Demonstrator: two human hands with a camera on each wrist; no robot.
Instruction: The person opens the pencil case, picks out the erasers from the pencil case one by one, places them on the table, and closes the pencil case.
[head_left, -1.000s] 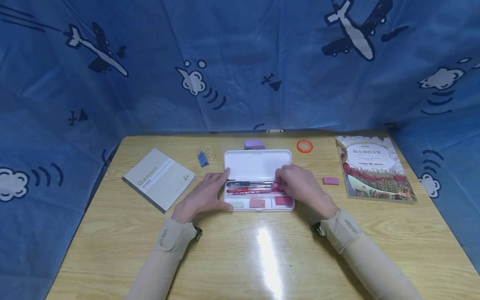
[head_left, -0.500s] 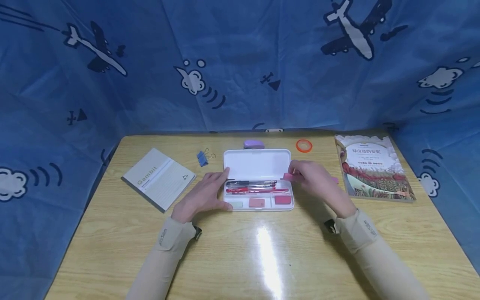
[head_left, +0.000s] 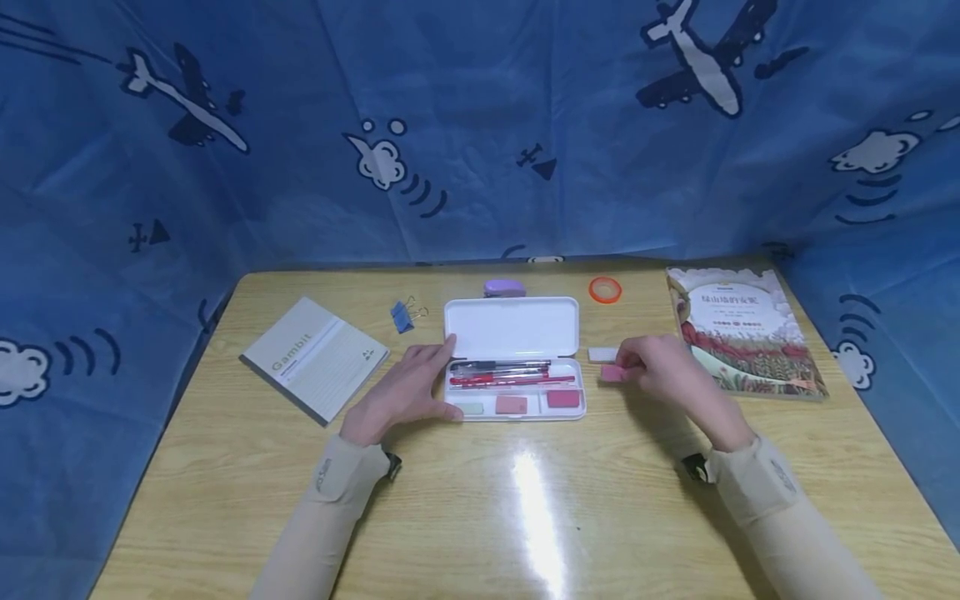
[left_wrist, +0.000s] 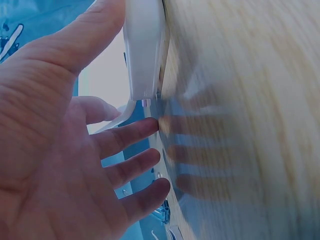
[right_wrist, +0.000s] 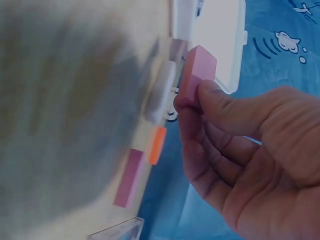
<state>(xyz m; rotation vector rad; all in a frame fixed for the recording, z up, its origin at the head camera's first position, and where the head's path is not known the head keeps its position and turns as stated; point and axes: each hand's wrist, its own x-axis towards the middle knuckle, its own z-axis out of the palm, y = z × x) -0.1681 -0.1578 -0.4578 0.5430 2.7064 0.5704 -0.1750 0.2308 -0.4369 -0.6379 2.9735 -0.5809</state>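
The right hand (head_left: 663, 371) pinches a pink eraser (head_left: 612, 373) low over the desk (head_left: 525, 517), just right of the open pencil case (head_left: 513, 358) at frame centre (the flat, open left hand (head_left: 405, 392) steadies its left end), the eraser's long axis running left-right.

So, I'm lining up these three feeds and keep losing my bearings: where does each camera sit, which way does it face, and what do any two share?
Head: worn on the head, looking forward and down at the table; both sleeved arms show, with the left hand and right hand.
Left wrist: at the left wrist, looking along the palm; open fingers against the pencil case.
Right wrist: at the right wrist, looking past the fingers pinching a pink eraser.
Shared: all three show the white pencil case; head and right wrist share the eraser.
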